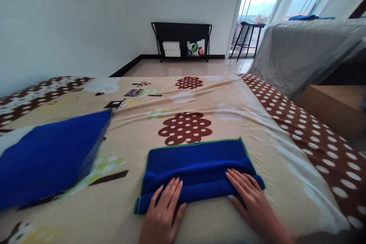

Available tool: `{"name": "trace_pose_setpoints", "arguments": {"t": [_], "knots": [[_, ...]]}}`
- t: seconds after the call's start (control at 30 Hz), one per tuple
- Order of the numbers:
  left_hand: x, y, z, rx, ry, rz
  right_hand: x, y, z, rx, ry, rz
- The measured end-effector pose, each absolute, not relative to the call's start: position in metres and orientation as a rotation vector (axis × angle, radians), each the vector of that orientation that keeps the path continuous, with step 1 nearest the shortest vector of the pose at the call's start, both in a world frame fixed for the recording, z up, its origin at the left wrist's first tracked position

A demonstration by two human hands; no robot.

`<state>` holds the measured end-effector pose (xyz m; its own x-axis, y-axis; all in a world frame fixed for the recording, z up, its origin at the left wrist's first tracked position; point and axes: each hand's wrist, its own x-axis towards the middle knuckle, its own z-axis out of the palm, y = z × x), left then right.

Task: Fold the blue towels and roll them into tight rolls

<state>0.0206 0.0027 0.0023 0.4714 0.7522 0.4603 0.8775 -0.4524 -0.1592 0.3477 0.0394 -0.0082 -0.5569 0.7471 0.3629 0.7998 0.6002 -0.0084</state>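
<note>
Two hands at lower centre of the head view, both flat, palms down, fingers extended. Left hand (163, 213) presses the near rolled edge of a blue cloth (197, 164); right hand (248, 194) rests on the same roll toward its right end. Neither grips it, only presses. Cloth lies on a patterned blanket (185, 99) covering the bed, green edging visible. Second blue cloth (48, 156) at left of frame, well apart. Black shelf (182, 32) against far wall, upper centre.
</note>
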Motion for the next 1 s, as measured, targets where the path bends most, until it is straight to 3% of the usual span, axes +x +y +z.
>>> {"name": "trace_pose_setpoints", "arguments": {"t": [1.0], "knots": [[0.0211,0.0018,0.0005,-2.366,-1.423,-0.487,0.3463,0.0381,-0.0064,-1.272,-2.478,-0.155]]}}
